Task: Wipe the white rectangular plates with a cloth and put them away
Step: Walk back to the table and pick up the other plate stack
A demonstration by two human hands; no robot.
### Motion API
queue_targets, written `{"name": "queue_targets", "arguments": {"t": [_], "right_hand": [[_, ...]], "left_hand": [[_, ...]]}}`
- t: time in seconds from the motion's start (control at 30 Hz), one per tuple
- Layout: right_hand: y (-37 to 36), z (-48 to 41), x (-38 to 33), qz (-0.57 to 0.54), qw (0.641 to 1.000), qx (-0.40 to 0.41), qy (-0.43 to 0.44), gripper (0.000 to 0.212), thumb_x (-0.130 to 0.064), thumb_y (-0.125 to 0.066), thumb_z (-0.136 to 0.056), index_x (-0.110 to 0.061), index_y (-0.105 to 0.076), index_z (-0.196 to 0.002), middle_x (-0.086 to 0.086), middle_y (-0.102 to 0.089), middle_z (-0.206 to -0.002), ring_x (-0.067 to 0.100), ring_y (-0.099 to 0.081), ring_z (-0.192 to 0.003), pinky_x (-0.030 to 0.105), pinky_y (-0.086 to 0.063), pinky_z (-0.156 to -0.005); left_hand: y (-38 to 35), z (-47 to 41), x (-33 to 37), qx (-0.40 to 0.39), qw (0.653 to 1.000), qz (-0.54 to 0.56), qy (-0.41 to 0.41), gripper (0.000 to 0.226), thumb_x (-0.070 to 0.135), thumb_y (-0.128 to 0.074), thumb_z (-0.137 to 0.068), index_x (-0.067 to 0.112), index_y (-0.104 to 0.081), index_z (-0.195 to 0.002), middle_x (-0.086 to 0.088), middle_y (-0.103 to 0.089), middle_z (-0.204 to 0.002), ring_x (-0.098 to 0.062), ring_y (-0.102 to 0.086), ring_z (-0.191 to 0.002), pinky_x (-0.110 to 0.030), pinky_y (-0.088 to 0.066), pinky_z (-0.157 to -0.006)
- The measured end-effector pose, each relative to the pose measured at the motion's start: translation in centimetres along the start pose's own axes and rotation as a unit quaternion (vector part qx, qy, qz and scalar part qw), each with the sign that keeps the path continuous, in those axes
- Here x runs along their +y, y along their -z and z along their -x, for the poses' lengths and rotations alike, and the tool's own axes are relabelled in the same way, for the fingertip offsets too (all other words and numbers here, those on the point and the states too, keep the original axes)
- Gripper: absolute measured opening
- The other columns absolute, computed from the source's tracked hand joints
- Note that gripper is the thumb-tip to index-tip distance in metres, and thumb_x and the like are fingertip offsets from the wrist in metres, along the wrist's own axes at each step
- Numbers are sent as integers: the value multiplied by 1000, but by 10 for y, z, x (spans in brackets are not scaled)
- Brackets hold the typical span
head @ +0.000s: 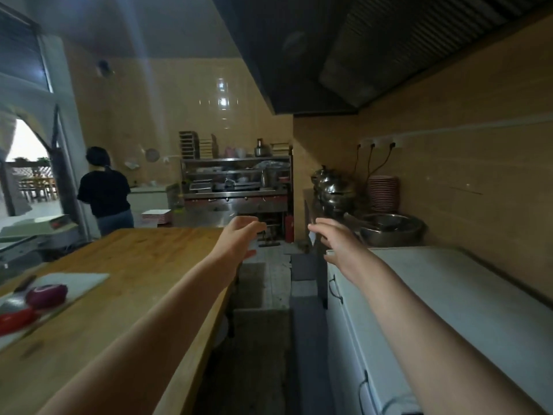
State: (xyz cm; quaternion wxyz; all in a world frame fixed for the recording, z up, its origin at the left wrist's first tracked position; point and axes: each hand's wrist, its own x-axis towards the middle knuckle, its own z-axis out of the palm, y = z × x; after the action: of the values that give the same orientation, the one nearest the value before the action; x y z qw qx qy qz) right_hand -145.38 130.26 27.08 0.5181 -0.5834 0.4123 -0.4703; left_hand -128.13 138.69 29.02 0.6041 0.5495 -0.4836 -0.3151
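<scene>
Both my arms stretch forward over the aisle between a wooden table and a white counter. My left hand (239,238) hovers past the table's far corner, fingers apart, holding nothing. My right hand (335,242) floats above the near end of the white counter, fingers spread and empty. A stack of white rectangular plates (156,215) lies far ahead on the left, beside a person in a dark shirt. No cloth shows anywhere.
The wooden table (125,265) at left carries a cutting board (74,283) with a red onion and a knife. The white counter (449,295) runs along the right wall, with steel pots (332,187), a basin (389,232) and stacked pink plates (383,193). A steel shelf rack (236,181) stands ahead.
</scene>
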Motion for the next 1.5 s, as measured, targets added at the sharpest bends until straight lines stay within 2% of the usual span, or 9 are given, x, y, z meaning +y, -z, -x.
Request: {"name": "queue_targets", "arguments": {"t": [0.27,0.43,0.53,0.67,0.9,1.0,1.13,1.37,1.5], "right_hand": [[-8,-108,35,-4,999,22,-40,37,-33,-61,-88,-25,-52,-124,3,-45,-138,24,-37,-131,42,-34,-98],[-21,-180,60,-18,998,27,-48,29,-31,-60,-89,-27,-53,-117,-1,-47,-127,22,-39,-129,42,-33,-98],[-33,-234,79,-16,998,33,-51,39,-30,-61,-89,-23,-53,-126,2,-46,-133,22,-39,-129,43,-33,-102],[-45,-321,92,-11,998,39,-45,46,-28,-63,-88,-22,-49,-131,2,-47,-134,17,-44,-119,41,-35,-101],[-54,-471,103,-3,999,39,-34,49,-28,-64,-85,-22,-50,-131,2,-48,-139,20,-41,-131,35,-34,-97],[-49,-520,109,-7,998,45,-31,45,-27,-66,-84,-21,-53,-127,3,-50,-137,19,-42,-130,33,-33,-95],[-44,-584,118,-19,998,44,-28,36,-27,-66,-84,-25,-54,-119,1,-54,-132,13,-47,-117,33,-35,-92],[-36,-706,138,-40,998,27,-44,42,-19,-62,-89,-14,-52,-129,6,-52,-134,19,-45,-128,42,-36,-107],[-26,-790,133,-49,998,10,-43,41,-18,-61,-90,-12,-50,-130,8,-50,-136,21,-43,-130,41,-35,-105]], "left_hand": [[-2,-109,-44,-5,1000,-17,13,22,25,-58,-90,20,-52,-111,4,-55,-108,-13,-52,-103,-34,-45,-88],[3,-179,-81,-12,999,-37,-2,28,24,-56,-91,17,-52,-117,4,-56,-109,-11,-53,-101,-29,-44,-85],[4,-234,-104,-23,999,-37,-8,26,24,-56,-91,18,-53,-116,4,-56,-109,-7,-53,-98,-26,-43,-82],[4,-328,-125,-33,998,-49,-28,33,23,-55,-91,14,-52,-123,1,-57,-115,-14,-54,-108,-30,-44,-93],[-3,-474,-159,-44,998,-34,-29,37,25,-56,-91,12,-51,-126,-1,-57,-119,-16,-53,-112,-33,-42,-99],[-13,-518,-172,-39,999,-26,-26,36,25,-55,-92,13,-50,-125,-2,-56,-119,-16,-53,-112,-33,-42,-99],[-26,-575,-188,-26,999,-20,-31,35,23,-54,-92,11,-51,-126,-1,-57,-118,-14,-54,-107,-27,-42,-92],[-55,-691,-228,-10,999,-39,-30,36,23,-55,-91,10,-54,-125,-4,-60,-120,-16,-56,-111,-34,-44,-99],[-76,-777,-234,10,999,-26,-22,27,21,-58,-90,15,-57,-116,-4,-61,-116,-17,-57,-108,-35,-45,-100]]}}
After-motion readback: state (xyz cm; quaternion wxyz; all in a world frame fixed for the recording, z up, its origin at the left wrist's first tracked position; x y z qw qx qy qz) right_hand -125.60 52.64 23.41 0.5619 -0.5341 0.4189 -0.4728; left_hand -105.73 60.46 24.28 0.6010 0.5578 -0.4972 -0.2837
